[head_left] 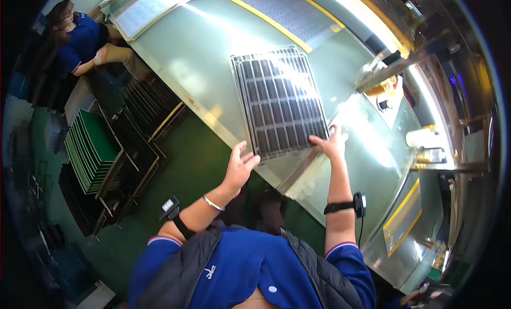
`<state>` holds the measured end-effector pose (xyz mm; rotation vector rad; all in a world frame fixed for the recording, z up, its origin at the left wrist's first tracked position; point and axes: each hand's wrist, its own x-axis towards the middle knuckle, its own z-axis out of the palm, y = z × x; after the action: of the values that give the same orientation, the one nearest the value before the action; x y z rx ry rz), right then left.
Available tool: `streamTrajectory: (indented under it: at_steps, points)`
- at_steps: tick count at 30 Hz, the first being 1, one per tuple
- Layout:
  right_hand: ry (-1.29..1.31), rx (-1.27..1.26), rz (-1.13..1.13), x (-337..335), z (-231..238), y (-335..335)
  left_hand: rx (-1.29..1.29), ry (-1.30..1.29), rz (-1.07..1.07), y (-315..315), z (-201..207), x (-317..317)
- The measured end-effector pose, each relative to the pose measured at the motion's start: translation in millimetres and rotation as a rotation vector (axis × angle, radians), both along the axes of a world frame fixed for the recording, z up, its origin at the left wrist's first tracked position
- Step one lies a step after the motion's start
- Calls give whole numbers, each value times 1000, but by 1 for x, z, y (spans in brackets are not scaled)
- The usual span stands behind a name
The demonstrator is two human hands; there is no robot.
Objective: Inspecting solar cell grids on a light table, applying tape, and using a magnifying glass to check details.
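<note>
A clear plastic tray stack (pixel 277 102) with a grid of dark rectangular compartments lies on the pale green tabletop in front of me. Several rims show along its far and left edges, so more than one tray seems stacked. My left hand (pixel 240 169) is by the stack's near left corner, fingers apart and fingertips at or very close to the edge. At the near right corner, my right hand (pixel 331 144) has its thumb on the rim and its other fingers spread outside the edge. Whether any fingers reach beneath the stack cannot be seen.
The table edge (pixel 210 124) runs diagonally on my left. Beyond it stands a rack of green boards (pixel 95 144). A seated person (pixel 85 43) is at the far left. A grey mat with yellow borders (pixel 282 13) lies at the back; bottles (pixel 420 138) stand at right.
</note>
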<state>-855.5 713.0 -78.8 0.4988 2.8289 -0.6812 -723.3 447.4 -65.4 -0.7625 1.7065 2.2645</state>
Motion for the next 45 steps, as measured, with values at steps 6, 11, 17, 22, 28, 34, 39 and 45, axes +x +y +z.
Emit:
streamTrajectory:
  at_steps: [6,11,17,22,28,34,39,45]
  points:
    - [158,-335,2,21,-1,-3,-101,-10,76,-9,-5,-4]
    - [-88,-919,-118,47,13,6,-279,-26,38,-24,-18,-8]
    - [-204,-1146,-103,66,1,12,-308,23,117,-17,-18,8]
    - [16,-1089,-142,71,4,2,-380,-19,153,-10,-3,3]
    - [247,-801,-74,84,-5,5,-74,-8,246,-24,-14,5]
    - [242,-958,-218,86,8,8,129,-22,249,-41,-6,8]
    - [44,-1119,-408,92,9,11,56,-128,100,-39,-4,11]
    - [-50,-1179,-436,95,16,8,91,-77,85,-48,-10,12]
